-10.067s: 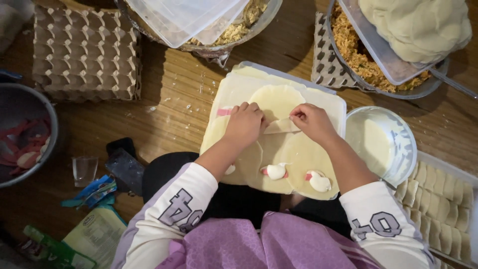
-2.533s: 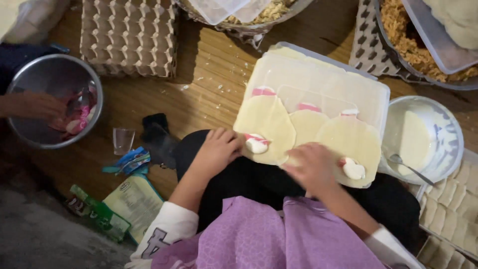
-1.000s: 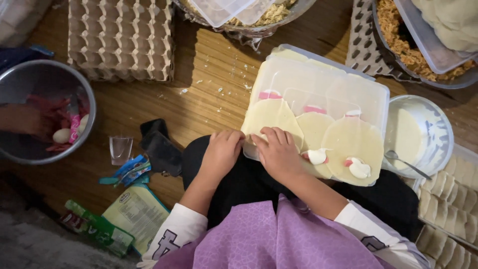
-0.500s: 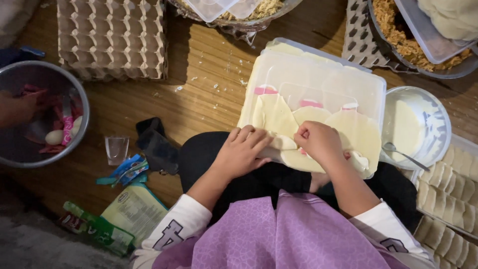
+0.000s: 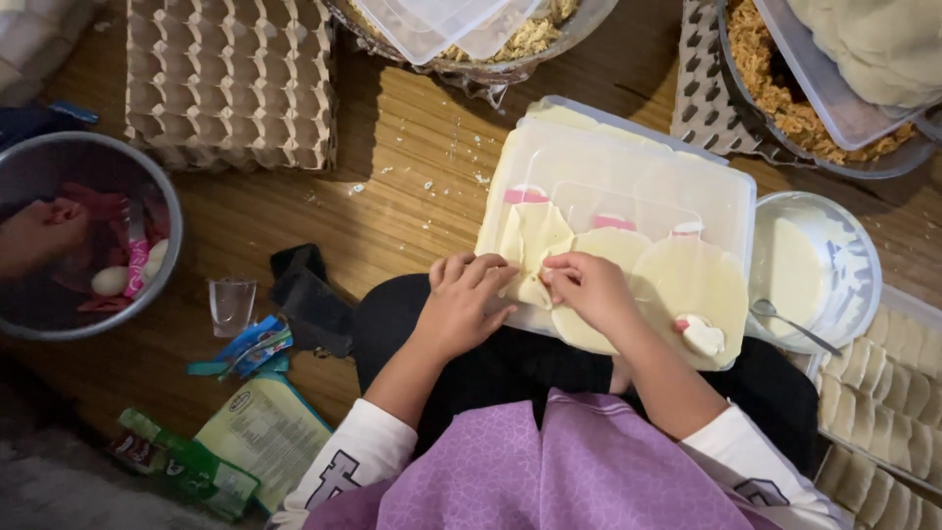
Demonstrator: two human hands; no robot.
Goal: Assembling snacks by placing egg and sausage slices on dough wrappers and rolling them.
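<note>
While folding on the lid [image 5: 628, 167] — both hands' [image 5: 471, 304] grip pinching a wrapper [image 5: 535, 245].

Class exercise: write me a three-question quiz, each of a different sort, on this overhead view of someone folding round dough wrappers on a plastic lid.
1. True or false: both hands are on the same wrapper.
2. Which lies to the right of the lid? A) egg tray B) white bowl with a spoon C) small glass
3. How many round wrappers on the lid are not being handled?

Key
1. True: the left hand and right hand fold the leftmost wrapper.
2. B: the white bowl sits beside the lid.
3. Two.
</note>
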